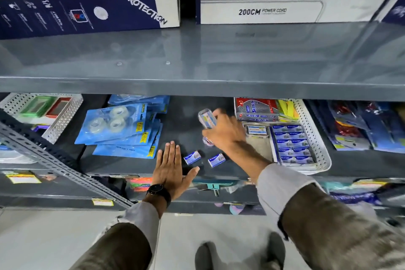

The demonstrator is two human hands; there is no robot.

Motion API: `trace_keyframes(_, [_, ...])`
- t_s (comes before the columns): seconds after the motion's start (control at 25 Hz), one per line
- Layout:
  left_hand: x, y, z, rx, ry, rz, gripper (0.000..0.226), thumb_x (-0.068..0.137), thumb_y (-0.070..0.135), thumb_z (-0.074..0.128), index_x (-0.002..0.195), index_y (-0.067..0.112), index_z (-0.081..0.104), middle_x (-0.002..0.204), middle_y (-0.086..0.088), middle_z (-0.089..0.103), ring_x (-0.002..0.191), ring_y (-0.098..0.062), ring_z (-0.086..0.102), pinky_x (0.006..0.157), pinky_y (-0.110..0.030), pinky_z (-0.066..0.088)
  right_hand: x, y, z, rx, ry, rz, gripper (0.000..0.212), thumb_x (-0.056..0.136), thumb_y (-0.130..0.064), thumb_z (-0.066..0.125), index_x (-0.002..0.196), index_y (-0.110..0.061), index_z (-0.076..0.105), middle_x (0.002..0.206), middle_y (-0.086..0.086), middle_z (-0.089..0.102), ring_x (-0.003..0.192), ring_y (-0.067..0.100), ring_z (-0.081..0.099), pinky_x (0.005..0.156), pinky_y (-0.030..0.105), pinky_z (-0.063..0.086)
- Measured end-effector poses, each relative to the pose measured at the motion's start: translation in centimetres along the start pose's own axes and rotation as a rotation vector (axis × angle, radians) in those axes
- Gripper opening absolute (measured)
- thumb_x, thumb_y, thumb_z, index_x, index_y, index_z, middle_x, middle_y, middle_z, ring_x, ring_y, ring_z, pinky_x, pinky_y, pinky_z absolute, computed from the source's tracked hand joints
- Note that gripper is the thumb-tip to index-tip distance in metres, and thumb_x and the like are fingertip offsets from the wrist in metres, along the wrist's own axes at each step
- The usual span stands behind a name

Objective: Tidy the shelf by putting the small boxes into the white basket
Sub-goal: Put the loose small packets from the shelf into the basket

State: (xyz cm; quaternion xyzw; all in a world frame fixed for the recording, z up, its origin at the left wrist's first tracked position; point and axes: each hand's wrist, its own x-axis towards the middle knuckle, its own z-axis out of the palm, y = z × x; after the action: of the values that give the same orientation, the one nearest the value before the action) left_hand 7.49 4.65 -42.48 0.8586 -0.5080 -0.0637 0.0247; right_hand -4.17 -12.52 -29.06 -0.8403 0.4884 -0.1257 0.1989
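Right hand [223, 131] grips clear plastic box [207, 118] just left of white perforated plastic basket [317, 138]; left hand [171, 166] flat, released, further left beside two small blue-white cardboard boxes [192, 157].

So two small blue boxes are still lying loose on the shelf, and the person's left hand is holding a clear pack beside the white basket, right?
Not quite: the head view shows the right hand holding the clear pack beside the white basket. The left hand lies flat and empty on the shelf. Two small blue boxes do lie loose between the hands.
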Motion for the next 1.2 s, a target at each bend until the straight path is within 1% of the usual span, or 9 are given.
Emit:
trace_keyframes(0.12, [0.0,0.1,0.5,-0.013,0.040,-0.005,0.115,0.084,0.086,-0.001,0.162,0.002,0.011,0.173,-0.012,0.001,0.161,-0.026,-0.003,0.131,-0.048,-0.001,-0.2,7.8,-5.0,-0.105,0.158,0.095,0.059,0.067,-0.054,0.076,0.114,-0.023,0.059,0.094,0.011,0.073,0.085,0.031,0.071,0.065,0.032,0.050])
trace_keyframes(0.2, [0.1,0.1,0.6,-0.009,0.046,-0.018,0.113,0.086,0.085,0.002,0.162,0.002,0.012,0.173,-0.012,0.002,0.161,-0.026,-0.002,0.131,-0.049,0.001,-0.2,11.9,-7.0,-0.222,0.022,0.155,0.062,0.069,-0.053,0.079,0.120,-0.023,0.061,0.105,0.011,0.074,0.094,0.031,0.070,0.073,0.034,0.053])
trace_keyframes(0.36, [-0.1,0.4,0.5,0.001,0.065,-0.021,0.108,0.089,0.082,0.011,0.162,0.002,0.016,0.173,-0.013,0.008,0.161,-0.027,0.001,0.131,-0.050,0.003,-0.5,15.0,-6.6,-0.355,-0.288,0.031,0.056,0.071,-0.041,0.083,0.122,-0.029,0.063,0.115,0.009,0.074,0.097,0.028,0.069,0.076,0.031,0.052])
trace_keyframes(0.52, [0.0,0.2,0.4,0.003,0.055,-0.024,0.108,0.088,0.083,0.009,0.163,0.005,0.014,0.173,-0.011,0.006,0.161,-0.026,0.000,0.131,-0.048,0.002,-0.9,15.7,-5.0,-0.246,-0.282,-0.055,0.063,0.077,-0.018,0.083,0.136,-0.023,0.062,0.126,0.009,0.069,0.098,0.025,0.069,0.089,0.034,0.057])
trace_keyframes(0.6, [0.0,0.4,0.4,0.009,0.041,-0.025,0.109,0.087,0.084,0.007,0.163,0.006,0.013,0.173,-0.011,0.005,0.161,-0.026,-0.002,0.131,-0.048,0.001,-0.9,16.1,-4.6,-0.277,-0.198,-0.120,0.053,0.082,-0.013,0.080,0.132,-0.022,0.066,0.127,0.006,0.063,0.106,0.027,0.067,0.091,0.038,0.058])
trace_keyframes(0.72, [0.0,0.6,0.3,0.008,0.047,-0.026,0.111,0.086,0.084,0.005,0.163,0.005,0.014,0.173,-0.012,0.005,0.161,-0.027,0.000,0.131,-0.049,0.002,-0.8,16.1,-4.4,-0.358,-0.146,-0.127,0.032,0.088,-0.016,0.074,0.120,-0.024,0.075,0.123,0.003,0.064,0.112,0.028,0.063,0.088,0.040,0.059])
trace_keyframes(0.84, [0.1,0.7,0.2,0.008,0.033,-0.032,0.113,0.085,0.086,0.001,0.163,0.006,0.012,0.173,-0.010,0.002,0.161,-0.025,-0.003,0.131,-0.048,0.000,-0.6,14.9,-4.3,-0.324,-0.098,-0.128,0.036,0.080,-0.013,0.074,0.115,-0.023,0.077,0.119,0.005,0.068,0.113,0.029,0.059,0.088,0.042,0.060])
trace_keyframes(1.0, [0.2,0.6,0.2,0.036,-0.002,-0.047,0.111,0.086,0.086,0.001,0.163,0.007,0.004,0.173,-0.008,-0.006,0.160,-0.023,-0.011,0.131,-0.047,-0.003,0.6,8.9,-2.6,-0.328,0.059,-0.370,0.027,0.082,-0.019,0.067,0.106,-0.020,0.078,0.109,0.003,0.073,0.105,0.027,0.060,0.088,0.042,0.053])
trace_keyframes(1.2, [0.3,0.4,0.3,0.024,-0.019,-0.037,0.115,0.082,0.087,-0.006,0.162,0.006,-0.001,0.172,-0.009,-0.010,0.160,-0.024,-0.013,0.131,-0.048,-0.001,2.6,3.8,0.5,-0.533,-0.243,-0.460,0.044,0.078,-0.021,0.072,0.121,-0.020,0.067,0.121,-0.004,0.070,0.136,0.028,0.040,0.105,0.056,0.029])
